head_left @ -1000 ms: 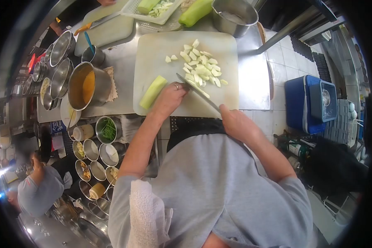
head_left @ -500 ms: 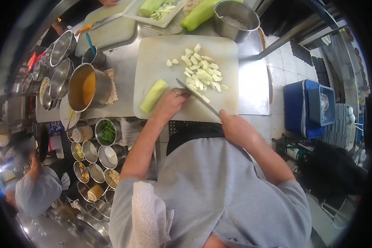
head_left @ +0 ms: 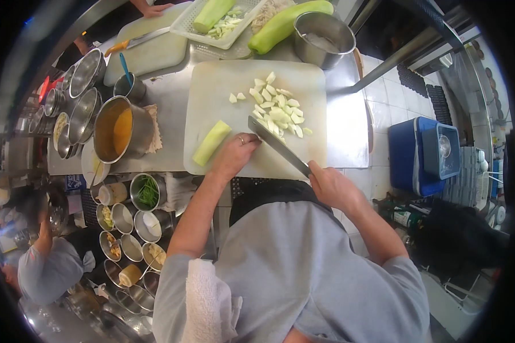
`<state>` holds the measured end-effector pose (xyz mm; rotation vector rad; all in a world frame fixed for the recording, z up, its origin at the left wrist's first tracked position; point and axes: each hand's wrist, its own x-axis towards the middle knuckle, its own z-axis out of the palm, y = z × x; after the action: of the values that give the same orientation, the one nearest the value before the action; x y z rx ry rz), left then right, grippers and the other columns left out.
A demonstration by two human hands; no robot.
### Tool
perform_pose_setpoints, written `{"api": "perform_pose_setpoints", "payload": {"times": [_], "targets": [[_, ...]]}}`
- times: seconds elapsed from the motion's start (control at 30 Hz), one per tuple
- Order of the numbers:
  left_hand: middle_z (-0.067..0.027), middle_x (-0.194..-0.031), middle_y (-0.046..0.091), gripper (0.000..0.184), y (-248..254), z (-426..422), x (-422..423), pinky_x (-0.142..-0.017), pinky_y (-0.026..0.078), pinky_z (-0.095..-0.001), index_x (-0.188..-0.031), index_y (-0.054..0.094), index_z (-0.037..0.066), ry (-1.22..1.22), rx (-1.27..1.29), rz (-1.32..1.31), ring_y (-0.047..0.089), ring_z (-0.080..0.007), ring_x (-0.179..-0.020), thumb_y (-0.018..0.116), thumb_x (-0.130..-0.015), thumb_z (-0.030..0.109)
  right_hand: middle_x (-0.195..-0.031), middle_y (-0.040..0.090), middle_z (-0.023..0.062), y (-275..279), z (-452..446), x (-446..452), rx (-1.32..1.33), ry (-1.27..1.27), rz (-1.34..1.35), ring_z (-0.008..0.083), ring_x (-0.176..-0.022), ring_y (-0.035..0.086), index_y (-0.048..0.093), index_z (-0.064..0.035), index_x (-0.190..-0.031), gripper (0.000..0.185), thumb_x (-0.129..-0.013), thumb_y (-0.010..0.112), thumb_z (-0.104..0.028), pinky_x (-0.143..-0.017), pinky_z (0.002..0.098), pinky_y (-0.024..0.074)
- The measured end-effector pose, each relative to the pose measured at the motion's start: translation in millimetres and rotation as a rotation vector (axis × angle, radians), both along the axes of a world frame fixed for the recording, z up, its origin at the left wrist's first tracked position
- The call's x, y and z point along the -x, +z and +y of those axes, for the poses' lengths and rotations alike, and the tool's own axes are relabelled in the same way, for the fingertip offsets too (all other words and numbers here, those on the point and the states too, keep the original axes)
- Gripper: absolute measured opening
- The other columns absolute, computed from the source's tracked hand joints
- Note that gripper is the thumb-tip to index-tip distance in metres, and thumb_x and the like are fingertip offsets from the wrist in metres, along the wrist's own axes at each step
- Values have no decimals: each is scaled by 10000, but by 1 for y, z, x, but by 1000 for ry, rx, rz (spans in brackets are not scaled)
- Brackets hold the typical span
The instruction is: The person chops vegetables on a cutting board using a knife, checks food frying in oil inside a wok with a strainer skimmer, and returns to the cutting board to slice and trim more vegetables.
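Observation:
My right hand (head_left: 330, 184) grips the handle of a kitchen knife (head_left: 280, 146). Its blade slants up and left across a white cutting board (head_left: 212, 83). Beside the blade, my left hand (head_left: 236, 152) is closed with its fingers bent, and whatever lies under them is hidden. Chopped pale green pieces (head_left: 279, 116) lie in a pile just beyond the blade, with a few strays to the left. A peeled length of pale green gourd (head_left: 212, 143) rests on the board, left of my left hand.
Behind the board are a whole green gourd (head_left: 289, 26), a metal pot (head_left: 324, 41) and a white basket (head_left: 214, 35) of gourd. A pot of orange liquid (head_left: 122, 128) stands left. Another board carries an orange-handled knife (head_left: 143, 39); a person's hand (head_left: 156, 10) is near it. Another person (head_left: 50, 268) works lower left.
The blade has tilted, so more of its broad face shows beside my left fingers. The view has shifted slightly, putting the board lower. The pile looks much the same.

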<state>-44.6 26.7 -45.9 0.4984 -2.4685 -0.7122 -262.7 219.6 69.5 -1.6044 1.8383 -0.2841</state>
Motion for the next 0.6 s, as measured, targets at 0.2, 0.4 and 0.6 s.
{"api": "perform_pose_setpoints", "payload": {"times": [0.2, 0.4, 0.6], "targets": [[-107, -1044, 681, 270, -3, 0, 0, -857, 551, -374, -1013, 692, 32, -18, -36, 14, 644, -287, -1005, 614, -767, -44, -678, 599, 291, 7, 4, 2, -13, 6, 0, 494, -707, 610, 417, 14, -1027, 144, -955, 490, -88, -663, 592, 458], [-115, -1019, 677, 234, -1, 0, 2, -841, 545, -376, -1002, 687, 21, -41, -18, 53, 642, -291, -986, 620, -784, -27, -702, 600, 301, -26, -4, -6, -4, -1, -32, 503, -732, 603, 449, 6, -1104, 188, -962, 503, -106, -678, 593, 450], [-122, -1038, 690, 206, -1, 10, 7, -827, 547, -383, -1024, 694, 17, 83, -25, 44, 659, -301, -951, 624, -836, -28, -724, 606, 306, -25, -19, 1, 113, -72, -80, 508, -747, 600, 475, 9, -1099, 190, -964, 517, -118, -684, 589, 446]]}}
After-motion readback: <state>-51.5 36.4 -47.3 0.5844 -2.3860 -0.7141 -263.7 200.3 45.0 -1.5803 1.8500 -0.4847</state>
